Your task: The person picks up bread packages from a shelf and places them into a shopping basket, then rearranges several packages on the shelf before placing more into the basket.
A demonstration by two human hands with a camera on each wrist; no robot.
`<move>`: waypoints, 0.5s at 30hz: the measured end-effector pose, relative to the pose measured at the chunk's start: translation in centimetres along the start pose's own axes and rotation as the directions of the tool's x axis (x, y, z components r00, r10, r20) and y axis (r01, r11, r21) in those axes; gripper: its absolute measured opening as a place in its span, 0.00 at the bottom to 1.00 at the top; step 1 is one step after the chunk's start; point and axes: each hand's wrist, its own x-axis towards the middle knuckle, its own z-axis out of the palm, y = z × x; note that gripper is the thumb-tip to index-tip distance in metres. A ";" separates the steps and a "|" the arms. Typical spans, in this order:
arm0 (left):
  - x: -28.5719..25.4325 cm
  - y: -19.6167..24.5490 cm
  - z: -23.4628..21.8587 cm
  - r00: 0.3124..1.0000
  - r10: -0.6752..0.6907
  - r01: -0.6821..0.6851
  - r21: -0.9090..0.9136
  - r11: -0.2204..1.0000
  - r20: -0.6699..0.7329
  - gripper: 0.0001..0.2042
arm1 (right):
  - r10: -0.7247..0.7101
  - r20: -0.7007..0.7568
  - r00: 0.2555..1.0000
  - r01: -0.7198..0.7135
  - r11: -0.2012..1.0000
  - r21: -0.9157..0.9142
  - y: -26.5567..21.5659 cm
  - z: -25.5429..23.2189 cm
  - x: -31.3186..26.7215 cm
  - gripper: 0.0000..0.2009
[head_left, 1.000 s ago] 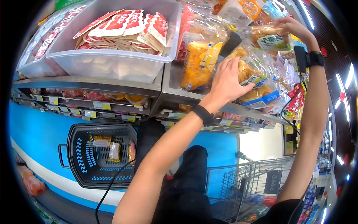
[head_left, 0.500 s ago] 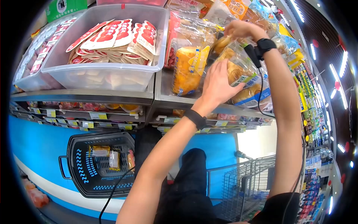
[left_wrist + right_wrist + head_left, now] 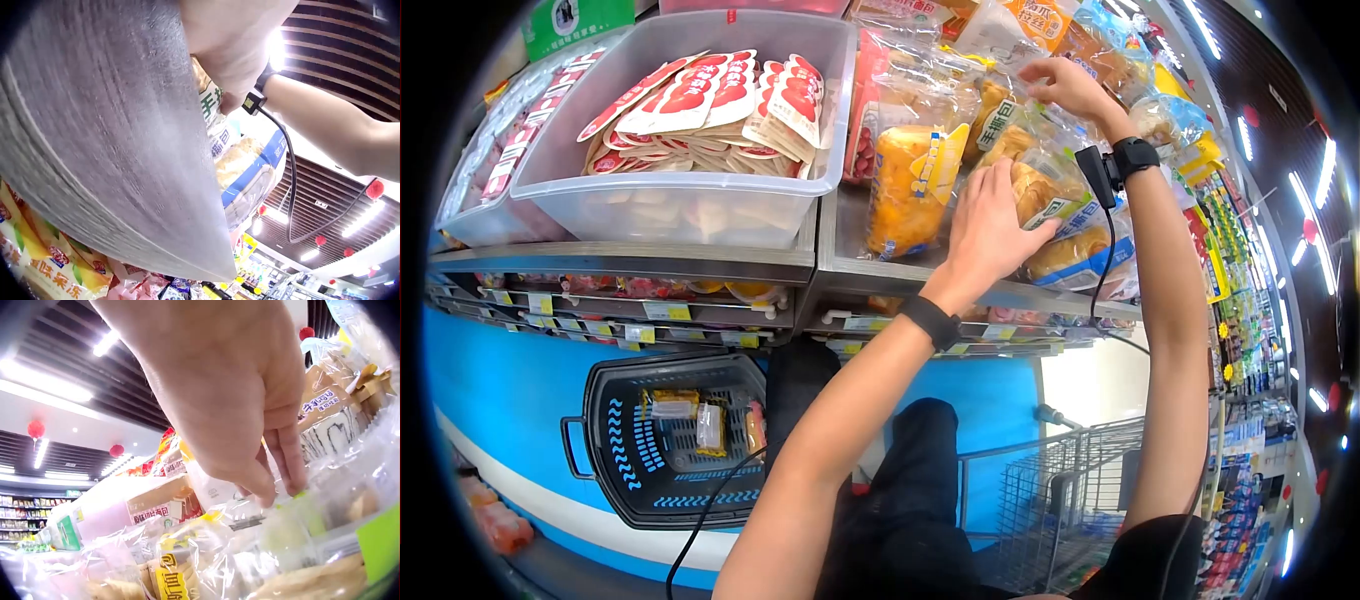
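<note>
My left hand rests against a clear bag of bread at the front of the shelf, fingers extended along its left side and thumb spread to the right. Behind that hand, another bagged bread with green lettering stands between its neighbours. My right hand hovers over the back of the row, fingers loosely bent. In the right wrist view, its fingertips are right at clear wrapping with a lime-green patch. To the left stands an orange-brown bread in a bag with a yellow label.
A clear plastic bin of red-and-white packets sits left of the breads. Below, a black basket holds several small packages on the blue floor. A wire cart stands at lower right. A cable hangs from my right wrist.
My right hand brought the green-lettered bread from the upper right into the gap in the row, let go, and drew back up and right. My left hand has stayed on its bread bag.
</note>
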 end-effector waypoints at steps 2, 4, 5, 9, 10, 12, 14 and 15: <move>0.0 0.1 0.1 1.000 -0.012 0.012 -0.019 1.000 0.008 0.40 | -0.296 -0.106 0.949 0.285 0.953 -0.108 2.3 0.6 0.5 0.19; 0.2 0.1 -0.1 0.997 -0.062 0.064 -0.041 0.997 0.043 0.39 | -0.231 -0.133 0.964 0.201 0.957 -0.208 1.2 0.5 -0.4 0.21; 0.2 0.1 -0.1 0.996 -0.067 0.070 -0.038 0.997 0.056 0.41 | -0.171 -0.159 0.972 0.117 0.945 -0.304 0.3 0.4 -0.8 0.24; 0.3 0.4 -0.3 0.995 -0.067 0.070 -0.035 0.997 0.081 0.43 | 0.303 0.114 0.946 -0.276 0.939 -0.207 -4.1 -0.3 -1.6 0.28; 0.4 0.4 -0.3 0.993 -0.078 0.081 -0.037 0.996 0.087 0.44 | 0.302 0.101 0.948 -0.279 0.940 -0.198 -3.3 -0.1 -1.2 0.28; 0.3 0.4 -0.3 0.992 -0.083 0.087 -0.035 0.996 0.099 0.44 | -0.092 -0.001 0.996 0.088 0.955 -0.283 -1.5 0.6 -0.3 0.29; 0.3 0.4 -0.2 0.991 -0.096 0.099 -0.033 0.994 0.093 0.44 | -0.114 -0.058 0.992 0.101 0.976 -0.195 -0.8 1.2 0.0 0.29; 0.4 0.3 -0.1 0.991 -0.089 0.093 -0.032 0.995 0.097 0.44 | -0.071 -0.050 0.996 0.058 0.970 -0.238 -1.4 1.2 0.1 0.29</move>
